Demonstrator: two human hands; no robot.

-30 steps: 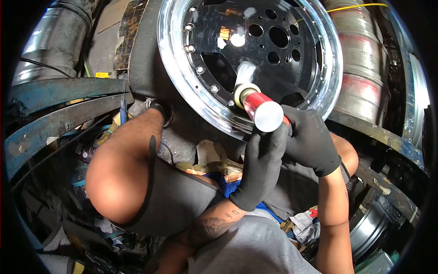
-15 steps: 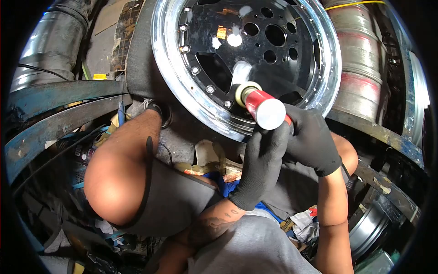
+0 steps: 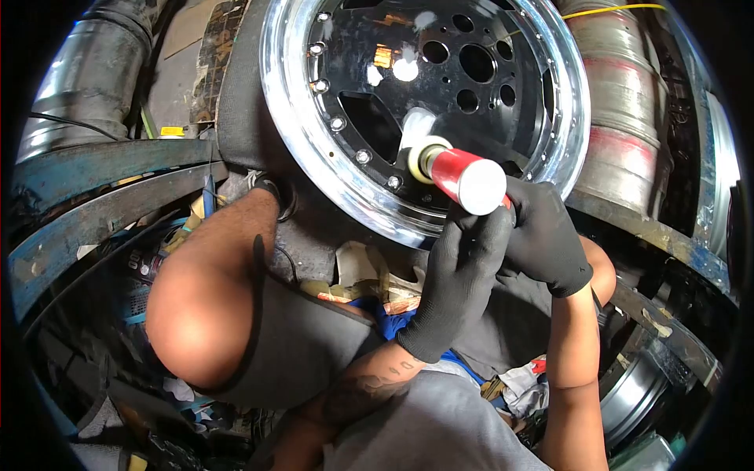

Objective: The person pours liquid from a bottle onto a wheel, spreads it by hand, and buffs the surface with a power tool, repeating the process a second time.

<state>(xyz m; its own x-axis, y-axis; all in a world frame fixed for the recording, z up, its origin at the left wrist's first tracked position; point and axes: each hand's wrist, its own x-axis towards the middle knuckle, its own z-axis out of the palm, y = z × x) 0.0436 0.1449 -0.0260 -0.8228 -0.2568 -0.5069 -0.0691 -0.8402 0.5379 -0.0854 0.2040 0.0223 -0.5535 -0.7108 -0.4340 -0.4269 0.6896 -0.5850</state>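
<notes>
Both of my gloved hands are closed around a small red polisher [image 3: 452, 170] with a silver round cap and a pale yellow pad [image 3: 422, 160]. The pad rests against the black face of a car wheel rim [image 3: 393, 86] with a bright polished lip. My left hand [image 3: 463, 271] wraps the tool just below its silver cap. Alongside it, my right hand [image 3: 546, 235] grips the tool's body, which it mostly hides. A whitish hazy patch [image 3: 416, 125] shows on the black face beside the pad.
Metal barrels [image 3: 616, 118] stand to the right of the rim, and more metal rims [image 3: 94, 71] lie at the left. Worn blue metal beams [image 3: 118, 161] flank my knees. A yellow cord [image 3: 613, 9] crosses the upper right.
Both hands have shifted slightly right and the tool's capped end has swung right and a little up. The pad has moved only slightly and stays on the wheel face.
</notes>
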